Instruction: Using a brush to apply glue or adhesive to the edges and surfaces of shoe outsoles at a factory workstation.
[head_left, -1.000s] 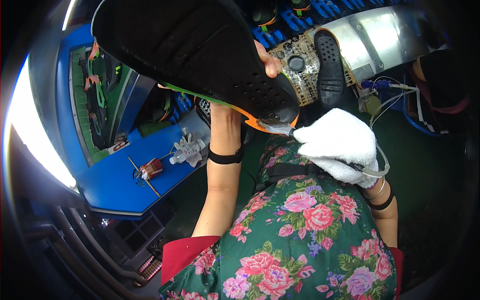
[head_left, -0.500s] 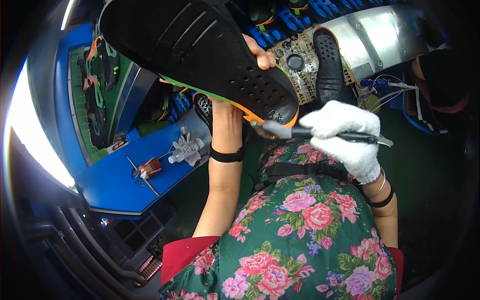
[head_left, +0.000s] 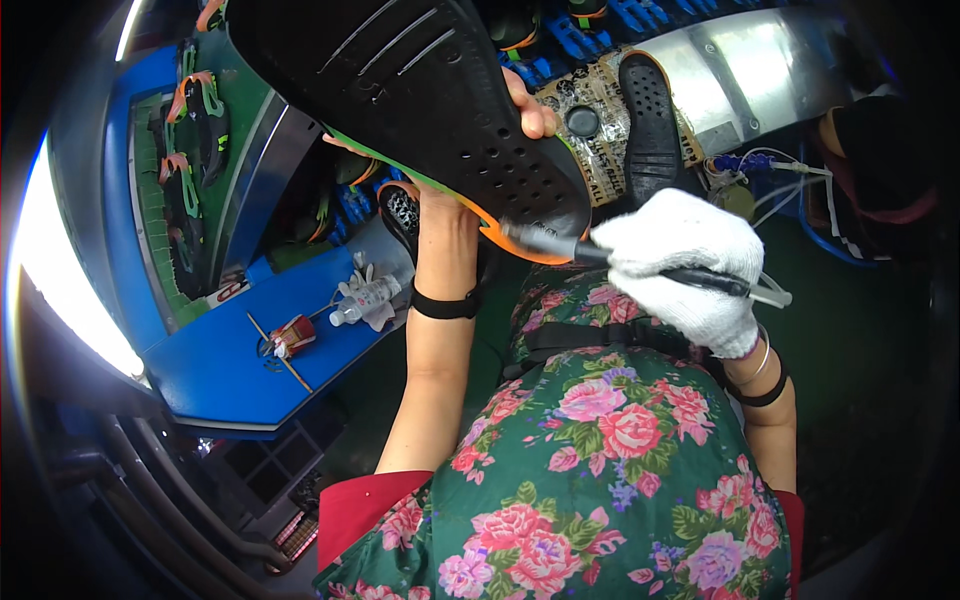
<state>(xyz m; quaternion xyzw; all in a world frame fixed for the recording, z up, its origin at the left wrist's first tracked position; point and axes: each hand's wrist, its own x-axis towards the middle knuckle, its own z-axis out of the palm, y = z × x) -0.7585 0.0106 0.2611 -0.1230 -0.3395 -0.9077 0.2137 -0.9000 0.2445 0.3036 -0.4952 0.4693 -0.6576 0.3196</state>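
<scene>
My bare left hand (head_left: 528, 108) grips a large black shoe sole (head_left: 440, 110) from beneath, fingers curled over its far edge. Orange and green trim runs along the sole's rim. Slots mark its broad end and small round holes its narrower end, which points toward my right hand. In a white knit glove, my right hand (head_left: 685, 270) is closed round the dark handle of a brush (head_left: 590, 252). A pale tube comes out of the handle's rear. The blurred brush head lies over the sole's narrow end, by the orange rim.
Another perforated black sole (head_left: 652, 125) lies on a taped board (head_left: 600, 130) beside a metal surface (head_left: 750, 75). At left, a blue table (head_left: 215, 370) bears a plastic bottle (head_left: 365, 300) and a small red container (head_left: 293, 337). Shoe parts (head_left: 205, 125) sit on a green rack.
The brush head has moved from beside the orange rim up onto the sole's narrow end. The sole has shifted slightly, and the whole view has drifted a little.
</scene>
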